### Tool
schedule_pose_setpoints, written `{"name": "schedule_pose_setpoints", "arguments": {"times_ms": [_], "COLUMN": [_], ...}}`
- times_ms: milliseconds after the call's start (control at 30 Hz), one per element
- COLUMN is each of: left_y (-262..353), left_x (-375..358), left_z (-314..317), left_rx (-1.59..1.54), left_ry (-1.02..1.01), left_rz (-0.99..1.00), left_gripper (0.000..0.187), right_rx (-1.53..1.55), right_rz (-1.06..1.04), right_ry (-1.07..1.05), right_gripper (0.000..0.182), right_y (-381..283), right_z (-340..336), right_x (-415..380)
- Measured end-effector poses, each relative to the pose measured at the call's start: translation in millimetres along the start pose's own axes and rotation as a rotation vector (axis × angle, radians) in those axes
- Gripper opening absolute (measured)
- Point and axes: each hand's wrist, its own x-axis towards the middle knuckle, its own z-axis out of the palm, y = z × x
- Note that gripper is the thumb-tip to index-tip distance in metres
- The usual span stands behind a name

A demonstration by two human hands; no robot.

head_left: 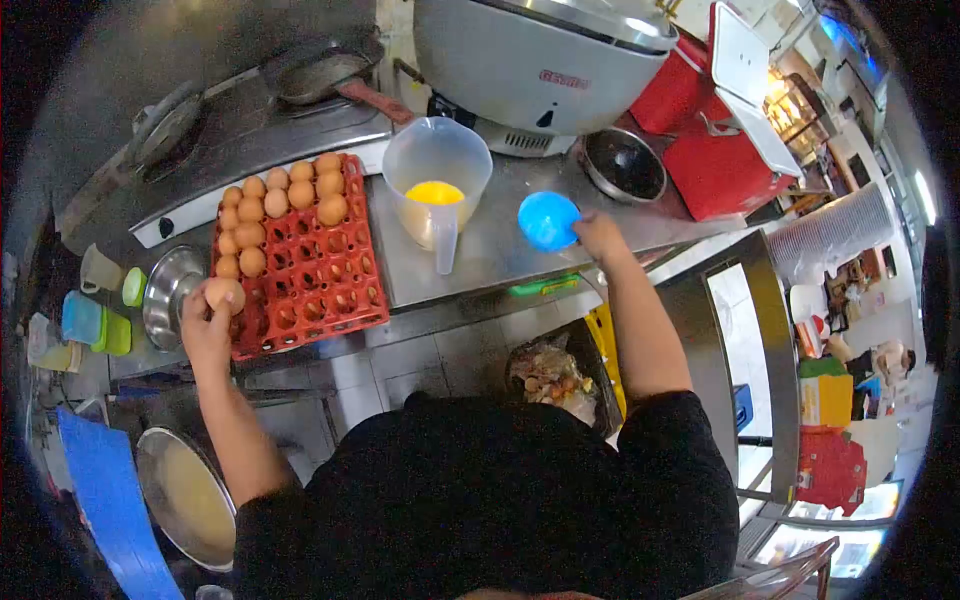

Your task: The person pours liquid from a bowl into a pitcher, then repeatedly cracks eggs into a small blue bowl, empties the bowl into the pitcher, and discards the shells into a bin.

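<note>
My left hand grips a brown egg at the near left corner of a red egg tray. Several more brown eggs fill the tray's far and left cups, while its other cups hold none. On the right, my right hand is closed on the edge of a small blue bowl, held over the steel counter. Between the hands stands a clear plastic measuring jug, its handle facing me, with yellow egg inside.
A large rice cooker and a dark pan stand behind. A frying pan sits on the stove. Near the left hand is a metal bowl. Below the counter, a bin holds eggshells and waste.
</note>
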Motion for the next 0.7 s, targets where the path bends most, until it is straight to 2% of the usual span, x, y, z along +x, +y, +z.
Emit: {"name": "schedule_pose_setpoints", "arguments": {"times_ms": [33,133,233,267,300,333,400,433,500,567,633,700], "left_y": [22.1,49.0,67.6,75.1,85.3,94.6,120.6,136.4,153.1,171.4,197.1,206.5], "left_x": [-3.2,-12.0,-21.3,-25.6,-30.5,-36.4,-48.3,-54.1,-69.2,-79.7,-87.2,-92.0], "left_z": [0.7,12.2,28.1,35.2,45.1,54.9,80.9,88.8,124.7,156.0,178.9,210.0], "left_rx": [-0.078,-0.305,-0.453,-0.489,-0.697,-0.704,-0.874,-0.913,-1.033,-1.093,-1.113,-0.990], "left_ry": [-0.039,-0.145,-0.242,-0.273,-0.379,-0.437,-0.621,-0.771,-0.881,-1.066,-1.177,-1.244], "left_rz": [-0.031,-0.069,-0.082,-0.086,-0.035,-0.030,-0.010,-0.053,-0.036,-0.324,-0.548,-0.302], "left_gripper": [0.032,0.032,0.036,0.038,0.044,0.046,0.047,0.046,0.035,0.030,0.030,0.031], "right_rx": [-0.061,-0.145,-0.043,0.130,-0.031,-0.192,-0.138,0.075,0.425,0.695,0.682,0.606], "right_rz": [0.023,0.083,0.179,0.186,0.183,0.177,0.086,0.005,-0.174,-0.365,-0.473,-0.438], "right_ry": [-0.050,0.013,-0.165,-0.157,-0.005,0.145,0.260,0.222,0.117,-0.008,-0.090,-0.070], "right_gripper": [0.033,0.036,0.043,0.049,0.048,0.046,0.043,0.041,0.038,0.036,0.036,0.043], "right_y": [20.9,21.5,9.1,21.8,14.6,-4.7,-19.0,-14.4,-25.9,-58.0,-60.1,-58.6], "right_z": [14.1,46.3,48.4,57.9,52.9,42.4,30.3,23.3,9.9,-6.9,-13.5,-12.4], "right_x": [5.7,-3.7,-3.9,2.6,-5.9,-22.6,-36.7,-39.1,-58.9,-108.0,-132.6,-148.9]}}
